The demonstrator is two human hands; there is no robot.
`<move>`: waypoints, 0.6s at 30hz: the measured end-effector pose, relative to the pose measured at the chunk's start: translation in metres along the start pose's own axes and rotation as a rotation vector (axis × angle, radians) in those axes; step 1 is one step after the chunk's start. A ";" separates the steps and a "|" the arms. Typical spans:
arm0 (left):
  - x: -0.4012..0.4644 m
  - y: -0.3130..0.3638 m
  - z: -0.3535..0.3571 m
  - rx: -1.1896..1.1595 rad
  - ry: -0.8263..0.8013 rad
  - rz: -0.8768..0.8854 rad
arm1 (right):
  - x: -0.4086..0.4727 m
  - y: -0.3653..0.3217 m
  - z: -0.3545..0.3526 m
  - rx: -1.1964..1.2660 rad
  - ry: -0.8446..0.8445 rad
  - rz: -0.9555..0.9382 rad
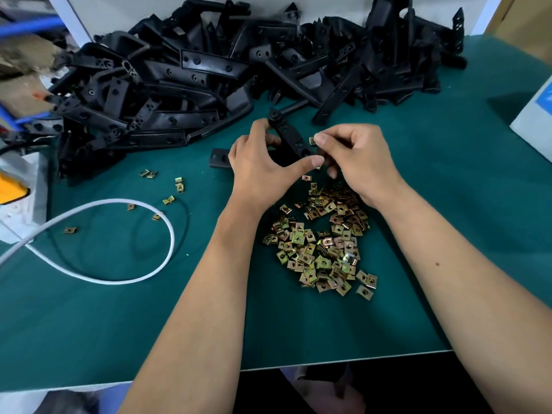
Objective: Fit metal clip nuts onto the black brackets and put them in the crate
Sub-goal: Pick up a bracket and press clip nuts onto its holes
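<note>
My left hand (263, 165) grips a long black bracket (288, 138) above the green mat, thumb stretched along its near end. My right hand (355, 156) pinches a small brass-coloured clip nut (312, 141) between thumb and forefinger, right beside the bracket's near end. A heap of clip nuts (325, 240) lies on the mat just below both hands. A big pile of black brackets (209, 73) fills the back of the table. No crate is in view.
A white cable (167, 222) loops across the mat at the left, with a few stray clip nuts (178, 184) around it. One loose bracket (219, 158) lies flat left of my left hand. A pale box (534, 115) stands at the right edge. The table's front edge (343, 360) is near.
</note>
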State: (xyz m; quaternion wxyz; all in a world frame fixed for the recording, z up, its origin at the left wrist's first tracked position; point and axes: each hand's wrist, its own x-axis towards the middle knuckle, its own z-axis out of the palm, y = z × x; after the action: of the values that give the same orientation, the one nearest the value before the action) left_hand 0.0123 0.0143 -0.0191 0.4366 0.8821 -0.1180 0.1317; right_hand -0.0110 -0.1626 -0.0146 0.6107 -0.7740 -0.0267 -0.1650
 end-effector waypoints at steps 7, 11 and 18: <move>0.000 -0.002 -0.002 0.072 -0.018 0.132 | 0.001 -0.001 -0.001 0.021 -0.103 0.076; 0.003 -0.005 -0.003 0.110 -0.016 0.162 | 0.002 0.001 -0.001 -0.037 -0.146 0.097; 0.005 -0.007 -0.001 0.175 -0.014 0.179 | 0.002 0.000 0.000 -0.076 -0.121 0.096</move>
State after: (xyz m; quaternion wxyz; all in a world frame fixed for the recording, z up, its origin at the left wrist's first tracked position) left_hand 0.0188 0.0191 -0.0221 0.3438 0.9037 -0.1872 0.1737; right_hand -0.0094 -0.1633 -0.0144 0.5854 -0.8056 -0.0198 -0.0894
